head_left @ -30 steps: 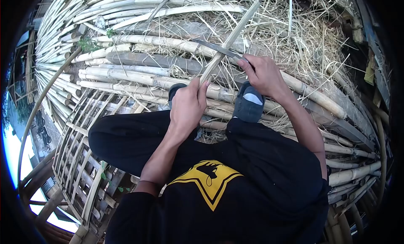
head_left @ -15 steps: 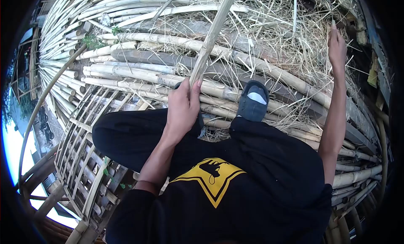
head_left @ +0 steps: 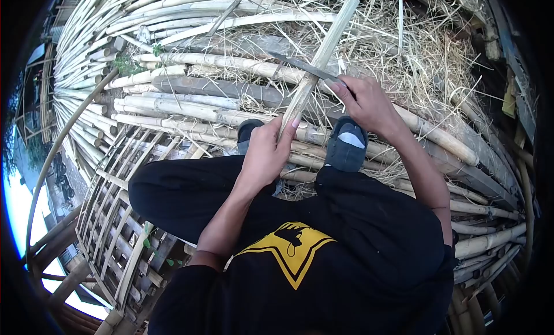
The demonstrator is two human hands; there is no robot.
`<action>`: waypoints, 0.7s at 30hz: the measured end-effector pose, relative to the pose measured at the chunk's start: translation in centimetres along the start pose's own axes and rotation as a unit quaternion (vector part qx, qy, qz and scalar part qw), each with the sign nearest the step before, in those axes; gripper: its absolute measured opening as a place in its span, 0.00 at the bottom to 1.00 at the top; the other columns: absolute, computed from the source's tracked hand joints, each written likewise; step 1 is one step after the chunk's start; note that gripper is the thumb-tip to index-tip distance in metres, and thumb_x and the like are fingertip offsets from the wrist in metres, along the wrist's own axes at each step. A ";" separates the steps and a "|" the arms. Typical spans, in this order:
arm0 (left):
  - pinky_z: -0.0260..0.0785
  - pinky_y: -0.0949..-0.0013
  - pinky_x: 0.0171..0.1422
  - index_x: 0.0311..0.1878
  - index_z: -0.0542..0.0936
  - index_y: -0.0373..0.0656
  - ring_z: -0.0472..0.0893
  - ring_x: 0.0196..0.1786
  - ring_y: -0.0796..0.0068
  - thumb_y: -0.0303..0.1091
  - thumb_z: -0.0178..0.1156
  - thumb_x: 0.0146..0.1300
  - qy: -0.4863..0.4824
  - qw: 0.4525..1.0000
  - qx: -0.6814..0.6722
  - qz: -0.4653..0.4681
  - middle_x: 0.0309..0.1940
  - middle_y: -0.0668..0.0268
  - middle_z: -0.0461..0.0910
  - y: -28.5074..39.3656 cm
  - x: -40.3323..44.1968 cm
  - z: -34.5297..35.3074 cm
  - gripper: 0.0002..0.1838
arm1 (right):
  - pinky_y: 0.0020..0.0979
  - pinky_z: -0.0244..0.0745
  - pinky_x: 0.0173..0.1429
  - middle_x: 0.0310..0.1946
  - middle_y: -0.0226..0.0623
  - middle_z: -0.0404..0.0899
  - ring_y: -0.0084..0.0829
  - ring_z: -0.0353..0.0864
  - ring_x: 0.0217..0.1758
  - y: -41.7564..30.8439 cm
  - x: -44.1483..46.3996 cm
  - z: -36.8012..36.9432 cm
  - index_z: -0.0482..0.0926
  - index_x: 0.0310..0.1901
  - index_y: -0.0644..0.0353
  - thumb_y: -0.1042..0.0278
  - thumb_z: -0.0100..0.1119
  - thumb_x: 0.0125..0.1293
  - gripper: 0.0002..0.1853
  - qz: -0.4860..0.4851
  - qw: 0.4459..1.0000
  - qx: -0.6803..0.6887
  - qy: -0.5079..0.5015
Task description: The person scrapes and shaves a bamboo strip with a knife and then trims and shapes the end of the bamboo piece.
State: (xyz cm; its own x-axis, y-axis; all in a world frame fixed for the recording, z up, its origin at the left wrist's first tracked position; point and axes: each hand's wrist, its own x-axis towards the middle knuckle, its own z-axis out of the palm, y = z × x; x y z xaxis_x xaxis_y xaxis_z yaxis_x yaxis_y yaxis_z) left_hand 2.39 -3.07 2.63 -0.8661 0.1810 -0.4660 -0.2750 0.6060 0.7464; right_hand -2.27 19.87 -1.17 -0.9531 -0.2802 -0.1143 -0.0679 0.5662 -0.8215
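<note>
Left hand [head_left: 266, 155]: clenched around the near end of a pale wooden strip [head_left: 322, 59], thumb laid along it. Right hand [head_left: 372, 108]: closed on the handle of a knife [head_left: 295, 62], most of which the fist hides. The blade crosses the strip beyond the left hand and appears to bear on it; which edge faces the wood cannot be told.

Hazards, by judgement:
1. Blade skidding toward the left thumb. Likely cause: a stroke directed along the strip toward the grip, or a knot turning the edge.
2. Strip twisting in the fist. Likely cause: support at one end only, with side load from the blade.
3. Overrun toward the right shoe [head_left: 347, 152], below the right hand. Likely cause: sudden loss of resistance in the wood.

Orientation: the strip is held in front of the person, between the hands and the bamboo poles [head_left: 433, 131]. Its long axis runs obliquely; the free end points away from the body and rightward. Whether that end touches the shavings [head_left: 424, 63] beyond cannot be told. The knife lies across this axis, tip pointing away and leftward.
</note>
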 end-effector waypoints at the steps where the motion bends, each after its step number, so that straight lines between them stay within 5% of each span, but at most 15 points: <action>1: 0.54 0.76 0.23 0.29 0.73 0.37 0.61 0.20 0.88 0.42 0.53 0.74 -0.001 1.000 0.000 0.000 0.15 0.76 0.65 0.0 0.0 0.0 0.20 | 0.43 0.64 0.26 0.11 0.45 0.68 0.46 0.70 0.16 0.3 -0.2 0.2 0.76 0.26 0.63 0.44 0.46 0.73 0.29 0.001 1.000 -0.014 -0.002; 7: 0.56 0.71 0.23 0.30 0.75 0.34 0.63 0.19 0.85 0.41 0.53 0.74 0.005 1.000 0.019 0.007 0.15 0.72 0.67 0.0 0.1 0.6 0.20 | 0.44 0.66 0.27 0.11 0.44 0.69 0.46 0.71 0.16 2.3 -0.2 0.3 0.77 0.26 0.62 0.42 0.46 0.73 0.29 -0.004 0.997 -0.073 -0.015; 9: 0.61 0.59 0.23 0.32 0.75 0.29 0.72 0.14 0.59 0.36 0.54 0.72 0.017 0.998 0.062 0.018 0.13 0.50 0.71 0.1 0.0 0.5 0.17 | 0.43 0.67 0.27 0.11 0.44 0.69 0.46 0.71 0.16 3.2 0.0 0.7 0.77 0.26 0.61 0.41 0.45 0.72 0.30 0.005 0.995 -0.093 -0.026; 10: 0.61 0.59 0.23 0.32 0.75 0.29 0.72 0.14 0.59 0.36 0.54 0.72 0.017 0.998 0.060 0.017 0.13 0.50 0.71 0.3 0.2 0.6 0.17 | 0.43 0.66 0.26 0.11 0.44 0.69 0.45 0.71 0.15 3.9 0.1 0.9 0.77 0.25 0.61 0.40 0.44 0.73 0.31 -0.027 0.993 -0.114 0.013; 12: 0.55 0.70 0.22 0.30 0.75 0.34 0.63 0.18 0.83 0.40 0.53 0.74 0.008 0.999 0.048 -0.006 0.15 0.72 0.67 0.5 0.2 0.4 0.19 | 0.42 0.66 0.26 0.10 0.44 0.69 0.45 0.70 0.15 4.8 0.7 0.5 0.76 0.25 0.61 0.39 0.43 0.73 0.31 -0.057 0.988 -0.134 0.051; 15: 0.53 0.72 0.21 0.29 0.74 0.36 0.62 0.17 0.85 0.41 0.52 0.75 0.018 0.998 0.060 -0.011 0.15 0.74 0.66 -0.6 -0.2 -0.2 0.20 | 0.41 0.65 0.27 0.13 0.41 0.72 0.41 0.72 0.18 9.0 2.2 -3.2 0.76 0.26 0.61 0.38 0.38 0.74 0.33 0.090 0.968 -0.189 0.140; 16: 0.53 0.72 0.21 0.29 0.74 0.36 0.62 0.17 0.85 0.41 0.52 0.75 0.021 0.998 0.062 -0.010 0.15 0.74 0.66 -0.5 -0.6 -0.5 0.20 | 0.40 0.64 0.28 0.16 0.40 0.73 0.36 0.74 0.21 11.8 2.5 -6.7 0.77 0.27 0.61 0.39 0.36 0.75 0.33 0.246 0.947 -0.108 0.176; 17: 0.52 0.74 0.20 0.29 0.73 0.38 0.60 0.16 0.87 0.42 0.51 0.75 0.010 1.000 0.016 -0.012 0.14 0.76 0.64 -0.4 -1.2 -1.1 0.20 | 0.39 0.63 0.29 0.17 0.38 0.73 0.32 0.74 0.23 14.2 1.6 -9.5 0.76 0.27 0.62 0.38 0.35 0.75 0.34 0.203 0.915 -0.202 0.285; 18: 0.50 0.77 0.19 0.29 0.72 0.40 0.59 0.16 0.89 0.43 0.51 0.75 -0.001 0.999 -0.033 -0.014 0.14 0.78 0.62 -0.3 -1.6 -1.5 0.20 | 0.40 0.64 0.30 0.17 0.36 0.71 0.33 0.73 0.24 15.8 0.8 -13.1 0.76 0.29 0.61 0.37 0.33 0.75 0.34 0.289 0.897 -0.199 0.270; 20: 0.46 0.81 0.17 0.30 0.69 0.42 0.56 0.15 0.93 0.45 0.50 0.76 -0.036 0.987 -0.145 -0.051 0.14 0.81 0.59 -0.1 -0.9 -1.3 0.19 | 0.32 0.61 0.24 0.14 0.28 0.66 0.25 0.67 0.18 13.5 -0.9 -15.7 0.74 0.28 0.58 0.36 0.38 0.74 0.31 0.261 0.876 -0.166 0.371; 21: 0.45 0.81 0.16 0.31 0.69 0.42 0.55 0.14 0.93 0.45 0.50 0.76 -0.070 0.978 -0.184 -0.067 0.14 0.81 0.59 0.3 -0.5 -1.1 0.19 | 0.27 0.56 0.20 0.14 0.25 0.63 0.21 0.63 0.15 12.6 -1.4 -15.8 0.73 0.28 0.56 0.37 0.41 0.73 0.29 0.255 0.895 0.007 0.365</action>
State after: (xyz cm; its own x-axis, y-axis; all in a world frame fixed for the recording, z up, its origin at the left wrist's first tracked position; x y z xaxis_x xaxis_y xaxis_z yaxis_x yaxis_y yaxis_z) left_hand 2.34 -3.84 3.58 -0.7535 0.2384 -0.6127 -0.5363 0.3163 0.7825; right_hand -6.41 39.65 -2.53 -0.7979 0.5967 -0.0855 0.4302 0.4643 -0.7741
